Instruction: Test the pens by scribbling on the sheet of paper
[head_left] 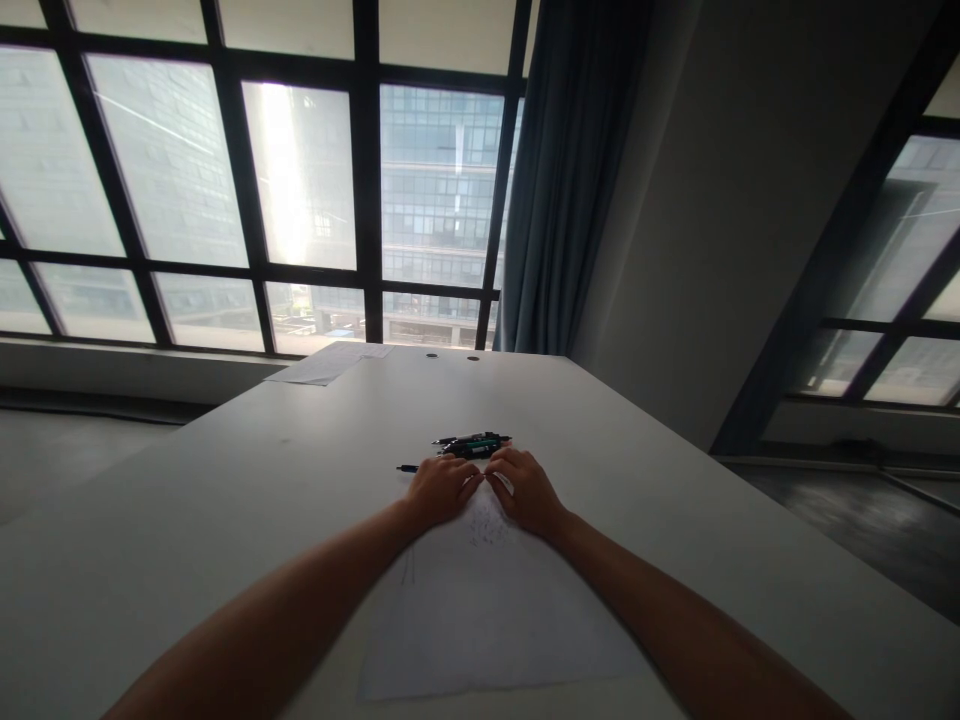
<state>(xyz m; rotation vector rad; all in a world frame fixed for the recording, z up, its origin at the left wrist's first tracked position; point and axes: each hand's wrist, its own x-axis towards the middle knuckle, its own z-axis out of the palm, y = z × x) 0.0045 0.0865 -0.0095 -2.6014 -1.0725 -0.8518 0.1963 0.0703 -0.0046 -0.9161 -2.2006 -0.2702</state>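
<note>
My left hand [444,488] and my right hand [525,488] meet over the top of a white sheet of paper [495,630]. Both have fingers closed in a pinch, with the fingertips nearly touching. Something thin and small shows between them, too small to name. Dark scribbled marks cover the paper just below the hands, and a few long strokes run at its left. Right beyond my fingers lies a bundle of dark pens [472,446], one with a green part. Another dark pen [407,468] pokes out to the left of my left hand, partly hidden by it.
The white table [300,480] stretches away toward the windows. More paper sheets [326,362] lie at its far left corner. Two dark round grommets [452,357] sit near the far edge. A blue curtain [574,180] hangs beyond, beside a grey wall [697,220].
</note>
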